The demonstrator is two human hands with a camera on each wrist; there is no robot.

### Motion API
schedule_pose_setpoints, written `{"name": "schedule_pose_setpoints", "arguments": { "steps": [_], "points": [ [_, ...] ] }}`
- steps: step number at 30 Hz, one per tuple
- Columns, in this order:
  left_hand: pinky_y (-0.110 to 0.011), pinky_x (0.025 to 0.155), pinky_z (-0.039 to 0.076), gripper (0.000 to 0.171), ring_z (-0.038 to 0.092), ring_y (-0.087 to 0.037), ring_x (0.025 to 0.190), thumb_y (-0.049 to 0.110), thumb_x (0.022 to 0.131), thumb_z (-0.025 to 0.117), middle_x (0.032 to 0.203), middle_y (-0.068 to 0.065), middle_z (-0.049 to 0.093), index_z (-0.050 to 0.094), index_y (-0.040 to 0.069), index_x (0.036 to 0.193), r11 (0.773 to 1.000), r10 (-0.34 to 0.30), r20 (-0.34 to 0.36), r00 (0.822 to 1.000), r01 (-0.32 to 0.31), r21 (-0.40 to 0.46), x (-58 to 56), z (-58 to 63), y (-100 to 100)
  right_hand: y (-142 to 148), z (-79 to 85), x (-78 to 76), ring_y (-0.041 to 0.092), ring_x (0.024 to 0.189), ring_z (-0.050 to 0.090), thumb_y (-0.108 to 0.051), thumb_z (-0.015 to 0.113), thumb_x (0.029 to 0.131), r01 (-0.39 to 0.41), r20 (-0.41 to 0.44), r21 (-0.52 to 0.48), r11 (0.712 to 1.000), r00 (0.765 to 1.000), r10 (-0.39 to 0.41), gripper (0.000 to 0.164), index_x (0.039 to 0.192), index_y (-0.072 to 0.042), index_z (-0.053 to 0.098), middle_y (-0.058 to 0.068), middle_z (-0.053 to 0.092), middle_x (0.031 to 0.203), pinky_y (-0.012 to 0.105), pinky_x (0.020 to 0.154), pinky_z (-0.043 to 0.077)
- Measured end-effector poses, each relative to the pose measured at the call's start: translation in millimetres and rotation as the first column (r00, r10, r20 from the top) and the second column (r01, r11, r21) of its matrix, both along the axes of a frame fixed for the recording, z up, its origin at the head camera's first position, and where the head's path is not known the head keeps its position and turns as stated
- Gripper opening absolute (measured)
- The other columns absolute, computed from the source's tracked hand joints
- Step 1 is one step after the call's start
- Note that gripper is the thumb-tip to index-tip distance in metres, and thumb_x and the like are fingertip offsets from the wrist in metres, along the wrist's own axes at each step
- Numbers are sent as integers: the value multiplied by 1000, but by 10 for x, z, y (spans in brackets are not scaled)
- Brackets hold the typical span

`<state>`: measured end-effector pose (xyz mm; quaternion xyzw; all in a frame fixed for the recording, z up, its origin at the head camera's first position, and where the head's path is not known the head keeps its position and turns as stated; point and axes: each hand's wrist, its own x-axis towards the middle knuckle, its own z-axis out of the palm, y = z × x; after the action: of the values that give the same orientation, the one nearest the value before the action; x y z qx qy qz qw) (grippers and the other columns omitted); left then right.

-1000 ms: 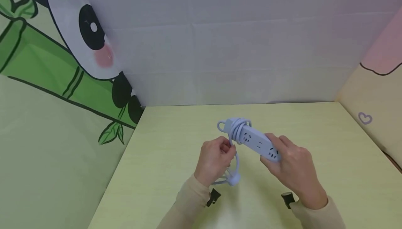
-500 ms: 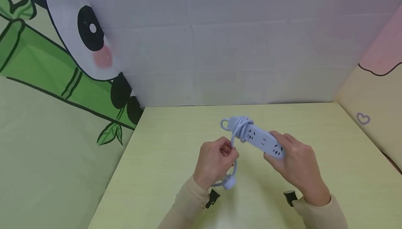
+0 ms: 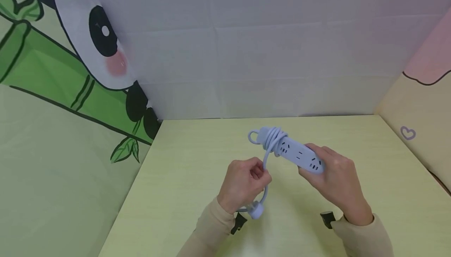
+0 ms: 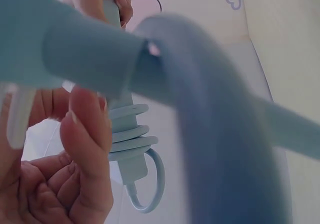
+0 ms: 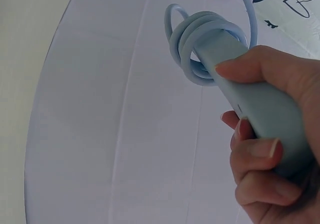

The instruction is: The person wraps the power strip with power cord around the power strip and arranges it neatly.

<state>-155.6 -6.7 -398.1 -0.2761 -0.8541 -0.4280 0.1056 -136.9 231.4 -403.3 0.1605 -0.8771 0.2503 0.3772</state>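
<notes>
A white power strip is held up over the table, tilted, its sockets facing the head camera. My right hand grips its lower right end, fingers wrapped round the body in the right wrist view. Several turns of the strip's cord are wound round the far end. Lower left, my left hand pinches the loose run of cord between thumb and fingers. The plug hangs below that hand on the cord's end. In the left wrist view the plug and cord loom close and blurred, partly covering the hand.
Under both hands lies a pale wood-grain table. A light cloth backdrop rises behind it, with a printed panda and bamboo at left. Small black wrist mounts show at both sleeves.
The power strip and my right hand have shifted slightly right and up. My left hand keeps its pinch on the cord and has moved a little right; the plug has swung lower.
</notes>
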Motion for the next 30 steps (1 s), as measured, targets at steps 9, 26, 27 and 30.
{"name": "schedule_pose_setpoints", "arguments": {
  "steps": [9,26,27,30],
  "points": [
    [-12,57,47,7,54,2,56,6,82,66,66,2,67,72,8,81,999,6,-36,999,-7,-38,8,26,-23,-8,42,-28,18,60,60,-5,84,64,-12,8,-21,1000,1000,13,46,109,-1,73,14,74,82,30,51,47],
    [-11,58,47,7,56,2,57,14,88,67,66,3,68,71,10,84,996,-32,-23,999,30,-82,-18,56,-57,-35,104,-25,12,65,58,-2,86,61,-12,-33,-167,986,999,6,47,107,-5,77,9,76,84,14,61,42],
    [-12,58,47,8,56,2,57,14,89,67,66,2,68,71,9,85,996,-41,-6,999,41,-76,-25,58,-63,-40,114,-19,12,65,58,-2,86,61,-14,-29,-175,984,1000,9,48,107,-5,77,9,76,85,13,61,42],
    [-13,56,48,9,56,2,56,14,90,66,67,2,68,72,8,86,996,-63,32,997,65,-60,-45,56,-79,-54,138,-3,9,67,58,0,87,61,-18,-11,-200,980,1000,16,49,108,-5,77,10,76,86,11,63,42]
  ]
}}
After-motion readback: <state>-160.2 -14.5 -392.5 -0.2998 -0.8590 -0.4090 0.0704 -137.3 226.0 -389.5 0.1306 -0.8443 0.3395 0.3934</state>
